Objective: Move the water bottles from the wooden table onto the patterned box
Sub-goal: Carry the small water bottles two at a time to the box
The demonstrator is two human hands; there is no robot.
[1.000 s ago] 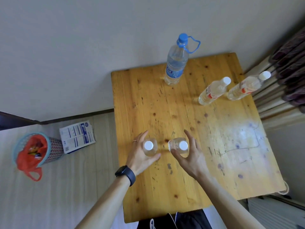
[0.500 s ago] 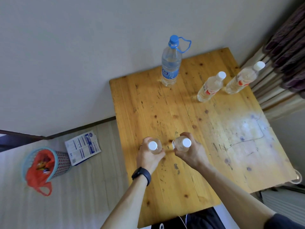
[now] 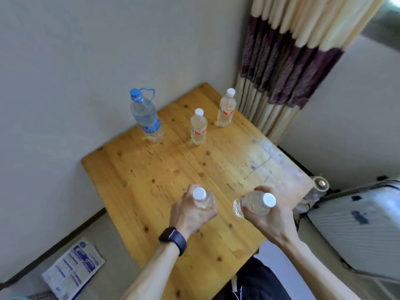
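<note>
Water bottles are in both hands now. The left hand point(image 3: 190, 213) has its fingers curled round the left bottle point(image 3: 203, 200). The right hand point(image 3: 270, 219) has its fingers curled round the right bottle point(image 3: 253, 204). Half a second ago these two bottles were almost touching. Now they are apart, and the right bottle leans over. The view has turned too, so a striped curtain point(image 3: 287, 61) and a grey suitcase point(image 3: 357, 224) show on the right.

The wooden table point(image 3: 173, 169) is yellow-brown with dark knots and stands against a pale wall point(image 3: 86, 61). At its far end stand a big blue-capped bottle point(image 3: 147, 118), a middle bottle point(image 3: 198, 126) and a corner bottle point(image 3: 226, 109). A paper pack point(image 3: 73, 269) lies on the floor.

Each held bottle sticks up out of its fist, white cap on top, over the near part of the table.
</note>
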